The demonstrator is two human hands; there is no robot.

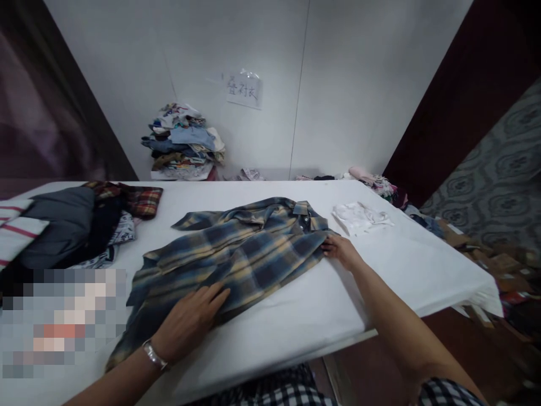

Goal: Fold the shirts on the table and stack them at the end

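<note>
A plaid shirt in blue, yellow and dark grey lies spread on the white table, its collar at the far right and its hem toward the near left. My right hand pinches the cloth at the shoulder edge, below the collar. My left hand, with a silver bracelet on the wrist, rests on the near side of the shirt with its fingers stretched out; its thumb is hidden. One sleeve sticks out at the far left of the shirt.
A folded white garment lies right of the collar. Heaped clothes cover the table's left end, beside a blurred-out patch. A tall clothes stack stands by the back wall. Boxes lie beyond the table's right edge.
</note>
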